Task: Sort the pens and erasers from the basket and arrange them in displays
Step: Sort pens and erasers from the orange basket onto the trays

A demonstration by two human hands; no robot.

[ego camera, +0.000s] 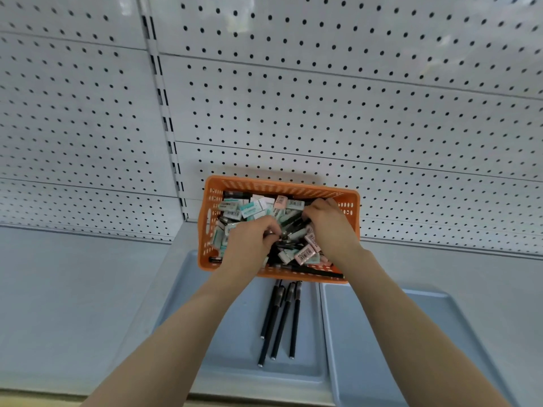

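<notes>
An orange basket (210,201) stands on the shelf against the pegboard, filled with boxed erasers (249,209) in mint, white and pink, mixed with black pens. Both my hands are inside it. My left hand (249,242) has its fingers curled and pinches a dark pen (289,234) near the basket's middle. Over the right side, my right hand (329,223) curls its fingers down round dark pens in the pile. Several black pens (280,318) lie side by side in the left blue tray (235,374), just in front of the basket.
A second blue tray (382,333) lies to the right of the first. The white pegboard wall (323,98) rises behind the basket, with a slotted upright (164,113) at the left. The grey shelf surface (73,289) stretches to the left.
</notes>
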